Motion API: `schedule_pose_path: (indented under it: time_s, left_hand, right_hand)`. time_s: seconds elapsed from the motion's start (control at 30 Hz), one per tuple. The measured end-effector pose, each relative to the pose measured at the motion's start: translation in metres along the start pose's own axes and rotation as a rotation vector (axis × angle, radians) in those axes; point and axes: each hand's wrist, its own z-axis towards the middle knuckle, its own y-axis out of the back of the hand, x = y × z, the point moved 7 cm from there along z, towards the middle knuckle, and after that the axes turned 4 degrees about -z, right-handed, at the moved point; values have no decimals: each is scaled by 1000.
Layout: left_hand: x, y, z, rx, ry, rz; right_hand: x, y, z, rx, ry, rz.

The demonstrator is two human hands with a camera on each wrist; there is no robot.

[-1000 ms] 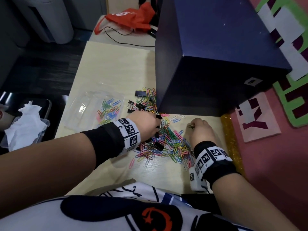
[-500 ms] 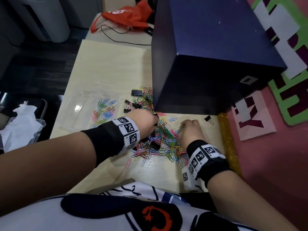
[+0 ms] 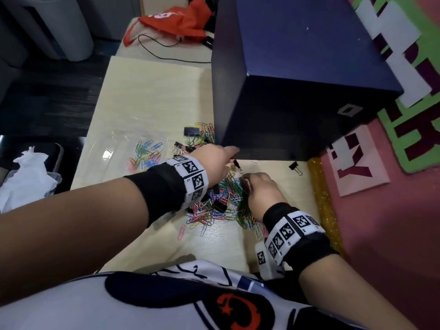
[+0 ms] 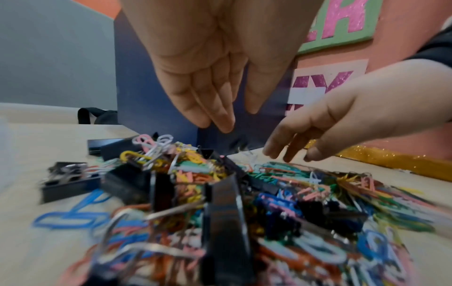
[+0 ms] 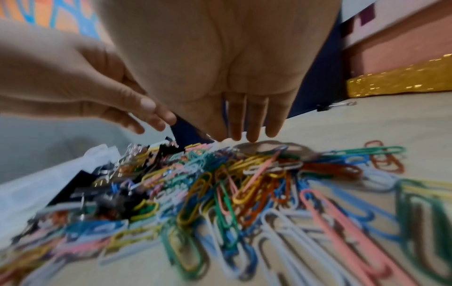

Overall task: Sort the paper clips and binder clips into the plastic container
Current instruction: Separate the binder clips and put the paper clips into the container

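— From the head view, where does it all sit?

— Both my hands are over the heap of coloured paper clips [image 3: 221, 206] in front of the dark blue box [image 3: 297, 75]. My left hand [image 3: 214, 163] reaches toward the box's corner, and my right hand [image 3: 259, 189] is down at the heap's right side. The clear plastic container [image 3: 133, 153] lies on the table [image 3: 152, 96] to the left, with some paper clips already in it. One small binder clip [image 3: 294, 166] sits alone by the glitter strip [image 3: 321, 201].

— And the left wrist view?

— My left fingers [image 4: 220, 114] are straight and together, hovering above the heap, holding nothing. Black binder clips [image 4: 220, 203] are buried among the paper clips, so I judge a grab could drag up both kinds tangled together.

— The right wrist view?

— My right fingertips [image 5: 252, 133] point down, slightly spread, just touching the heap's top; nothing is pinched. A careless sweep might push clips off the table's edge, and that stray binder clip is easily forgotten.
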Motion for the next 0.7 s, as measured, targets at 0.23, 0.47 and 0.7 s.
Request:
schedule_pose_path:
  time_s: [0.23, 0.47, 0.7]
  left_hand:
    - [-18, -37, -22, 309, -201, 266]
    - [-20, -49, -34, 266, -213, 391]
    - [-20, -33, -26, 167, -231, 337]
  right_hand:
    - [-35, -5, -19, 283, -377, -253]
    - [-11, -22, -21, 286, -299, -115]
    - [1, -21, -16, 253, -189, -37]
